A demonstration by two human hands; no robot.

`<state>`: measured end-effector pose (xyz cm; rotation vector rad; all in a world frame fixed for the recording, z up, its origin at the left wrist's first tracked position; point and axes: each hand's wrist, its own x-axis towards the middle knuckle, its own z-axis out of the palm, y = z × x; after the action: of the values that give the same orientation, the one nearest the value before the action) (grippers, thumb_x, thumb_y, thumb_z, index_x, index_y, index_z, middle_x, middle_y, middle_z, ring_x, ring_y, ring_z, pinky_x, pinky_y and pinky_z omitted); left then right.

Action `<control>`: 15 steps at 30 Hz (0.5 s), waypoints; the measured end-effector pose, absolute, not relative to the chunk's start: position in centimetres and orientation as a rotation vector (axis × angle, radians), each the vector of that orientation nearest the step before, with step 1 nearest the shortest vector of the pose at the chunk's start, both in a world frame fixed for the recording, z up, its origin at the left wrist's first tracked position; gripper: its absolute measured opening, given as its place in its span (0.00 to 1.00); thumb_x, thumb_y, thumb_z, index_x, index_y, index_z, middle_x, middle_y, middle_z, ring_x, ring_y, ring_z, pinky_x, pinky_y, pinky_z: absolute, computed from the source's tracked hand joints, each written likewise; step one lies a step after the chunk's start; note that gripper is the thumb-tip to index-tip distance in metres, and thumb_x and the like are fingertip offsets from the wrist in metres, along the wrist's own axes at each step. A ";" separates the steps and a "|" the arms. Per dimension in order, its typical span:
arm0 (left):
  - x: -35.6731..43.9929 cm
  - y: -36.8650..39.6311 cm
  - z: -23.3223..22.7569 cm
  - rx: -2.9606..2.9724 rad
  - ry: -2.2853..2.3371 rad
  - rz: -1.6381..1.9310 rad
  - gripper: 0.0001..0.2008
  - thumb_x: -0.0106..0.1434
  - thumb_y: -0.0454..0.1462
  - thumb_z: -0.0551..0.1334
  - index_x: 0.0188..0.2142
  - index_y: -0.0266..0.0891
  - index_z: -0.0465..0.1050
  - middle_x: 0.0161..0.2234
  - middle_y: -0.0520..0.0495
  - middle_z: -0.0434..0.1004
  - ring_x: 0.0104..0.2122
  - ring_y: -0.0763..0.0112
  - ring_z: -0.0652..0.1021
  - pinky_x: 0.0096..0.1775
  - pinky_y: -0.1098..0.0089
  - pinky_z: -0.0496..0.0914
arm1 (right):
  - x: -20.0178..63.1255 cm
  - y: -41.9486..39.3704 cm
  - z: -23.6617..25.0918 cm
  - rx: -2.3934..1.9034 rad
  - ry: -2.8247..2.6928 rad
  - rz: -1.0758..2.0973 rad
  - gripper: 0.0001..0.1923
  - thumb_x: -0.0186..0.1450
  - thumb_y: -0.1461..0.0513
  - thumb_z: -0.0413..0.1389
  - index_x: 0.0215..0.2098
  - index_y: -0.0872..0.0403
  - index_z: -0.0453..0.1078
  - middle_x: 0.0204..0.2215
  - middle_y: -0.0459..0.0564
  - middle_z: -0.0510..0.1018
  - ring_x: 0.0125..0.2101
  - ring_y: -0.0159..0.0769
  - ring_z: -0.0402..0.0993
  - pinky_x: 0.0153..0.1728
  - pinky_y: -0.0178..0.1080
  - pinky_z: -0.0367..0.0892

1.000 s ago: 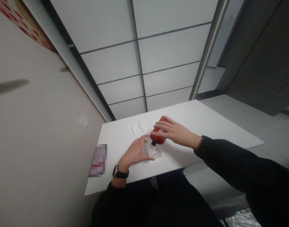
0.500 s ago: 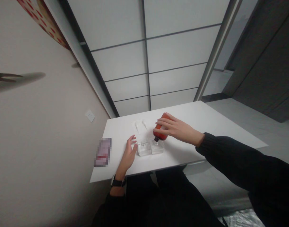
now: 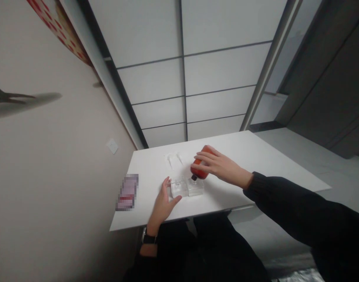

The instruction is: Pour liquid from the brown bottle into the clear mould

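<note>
My right hand point(image 3: 216, 162) is wrapped round a red bottle point(image 3: 199, 172), tilted with its dark neck pointing down over the right-hand part of a clear two-part container point(image 3: 179, 192). Whether liquid runs from the neck is too small to make out. At the container's left end, my left hand point(image 3: 164, 201) holds it lightly, the thumb along the front side and the fingers at the back left corner. Behind the container lie two white pump-like tops with thin tubes point(image 3: 171, 159), small and pale against the table.
The white table point(image 3: 244, 156) stands against the wall on the left. A pixelated pinkish item point(image 3: 127, 192) lies near its left edge. White panelled sliding doors point(image 3: 156, 78) rise behind the table. The table's front edge runs close to my legs.
My left hand has moved in to the container, its thumb now against the front side. The red bottle stays tilted over the right part. The view has shifted slightly.
</note>
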<state>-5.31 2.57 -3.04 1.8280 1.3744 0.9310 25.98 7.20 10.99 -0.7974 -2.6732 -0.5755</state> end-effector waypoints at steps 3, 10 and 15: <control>-5.3 2.4 -3.0 1.822 1.394 0.917 0.44 0.66 0.46 0.67 0.73 0.41 0.45 0.71 0.30 0.60 0.70 0.47 0.66 0.70 0.43 0.57 | 27.1 6.9 9.5 -0.977 -2.556 -0.402 0.30 0.68 0.73 0.56 0.66 0.49 0.67 0.61 0.60 0.77 0.64 0.53 0.72 0.67 0.69 0.58; -5.2 2.1 -2.4 1.810 1.433 0.887 0.45 0.64 0.44 0.69 0.73 0.41 0.46 0.71 0.31 0.61 0.70 0.46 0.66 0.70 0.43 0.57 | 29.7 5.2 3.7 -1.211 -1.933 0.384 0.36 0.66 0.58 0.66 0.69 0.46 0.60 0.64 0.59 0.74 0.64 0.56 0.73 0.67 0.70 0.59; -5.2 2.2 -2.2 1.798 1.486 0.851 0.46 0.62 0.42 0.69 0.73 0.42 0.47 0.71 0.33 0.62 0.71 0.46 0.65 0.71 0.44 0.57 | 28.5 4.3 -1.9 -1.190 -1.626 0.709 0.41 0.62 0.55 0.69 0.68 0.47 0.58 0.63 0.60 0.74 0.62 0.54 0.75 0.64 0.60 0.69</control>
<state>-5.16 2.19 -2.21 1.7976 1.4864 0.8512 28.52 4.27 -1.91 -1.1897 -1.6264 0.7089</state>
